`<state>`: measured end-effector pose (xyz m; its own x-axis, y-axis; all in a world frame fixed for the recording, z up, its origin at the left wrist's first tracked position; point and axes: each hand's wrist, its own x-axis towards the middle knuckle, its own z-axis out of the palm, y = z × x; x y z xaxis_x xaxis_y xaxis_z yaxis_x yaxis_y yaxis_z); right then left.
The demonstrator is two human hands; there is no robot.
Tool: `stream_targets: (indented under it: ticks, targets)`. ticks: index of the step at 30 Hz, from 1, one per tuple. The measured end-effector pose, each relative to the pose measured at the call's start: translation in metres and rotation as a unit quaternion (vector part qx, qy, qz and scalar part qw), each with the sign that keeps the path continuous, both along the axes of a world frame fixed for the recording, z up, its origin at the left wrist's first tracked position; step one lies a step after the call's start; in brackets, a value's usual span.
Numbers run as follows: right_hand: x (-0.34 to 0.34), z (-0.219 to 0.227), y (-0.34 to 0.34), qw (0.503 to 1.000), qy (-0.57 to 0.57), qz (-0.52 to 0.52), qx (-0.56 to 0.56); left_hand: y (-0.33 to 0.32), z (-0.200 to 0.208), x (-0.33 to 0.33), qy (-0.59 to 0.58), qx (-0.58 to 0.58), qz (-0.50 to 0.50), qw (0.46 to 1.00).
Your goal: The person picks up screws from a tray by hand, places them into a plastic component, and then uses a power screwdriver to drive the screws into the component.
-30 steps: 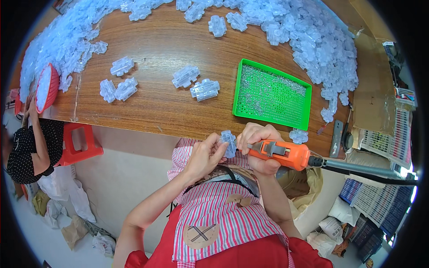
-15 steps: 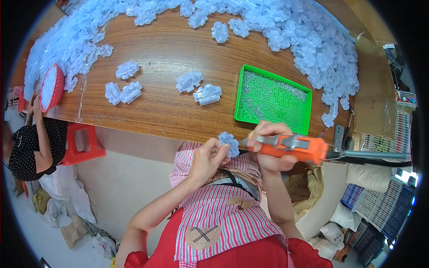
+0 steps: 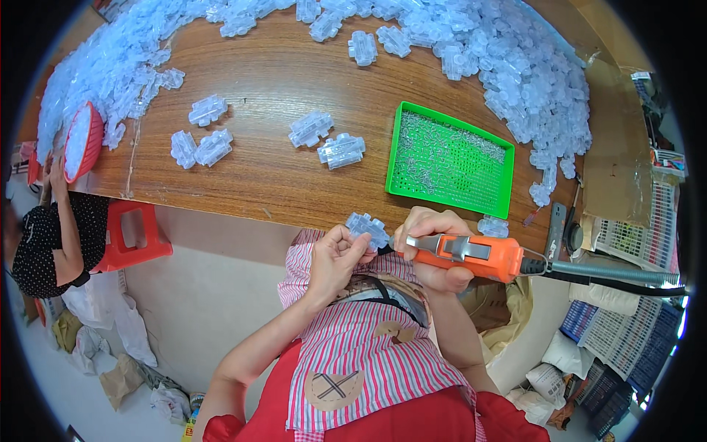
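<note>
My left hand [image 3: 336, 259] pinches a clear bluish plastic part [image 3: 367, 230] just off the table's front edge. In my right hand [image 3: 434, 254] is an orange electric screwdriver [image 3: 479, 254], its front end turned left toward that part. My right fingers hide the driver's tip, so I cannot tell if it touches the plastic. A green tray [image 3: 451, 200] with many small silver screws [image 3: 427, 140] sits on the table beyond the driver. One more clear part [image 3: 493, 226] lies between the tray and the driver.
Several clear parts [image 3: 342, 151] lie about the wooden table [image 3: 250, 66], with large heaps [image 3: 508, 66] along its far and right sides. A coiled cable [image 3: 618, 272] trails right from the driver. At left, another person's hands [image 3: 57, 173] are beside a red basket [image 3: 87, 144].
The clear part in my left hand has turned and shifted slightly left. My right hand and the screwdriver have moved a little left, uncovering the part by the tray.
</note>
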<state>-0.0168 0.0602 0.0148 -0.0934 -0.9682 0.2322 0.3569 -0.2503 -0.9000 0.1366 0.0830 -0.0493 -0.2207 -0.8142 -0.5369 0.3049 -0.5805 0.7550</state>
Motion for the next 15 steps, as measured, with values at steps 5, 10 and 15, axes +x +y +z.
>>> stream_targets:
  ticks: [5, 10, 15]
  targets:
    - [0.000, -0.011, 0.003, 0.998, 0.054, 0.013, 0.005, 0.003, -0.003, -0.002, 0.022, 0.006, 0.022, 0.999]
    - [0.003, -0.013, 0.006, 0.998, 0.039, 0.018, -0.040, 0.005, -0.002, -0.004, 0.019, -0.002, 0.032, 0.999]
    - [0.006, -0.010, 0.001, 0.996, 0.070, 0.027, -0.048, 0.004, 0.002, -0.006, 0.006, 0.015, 0.044, 0.999]
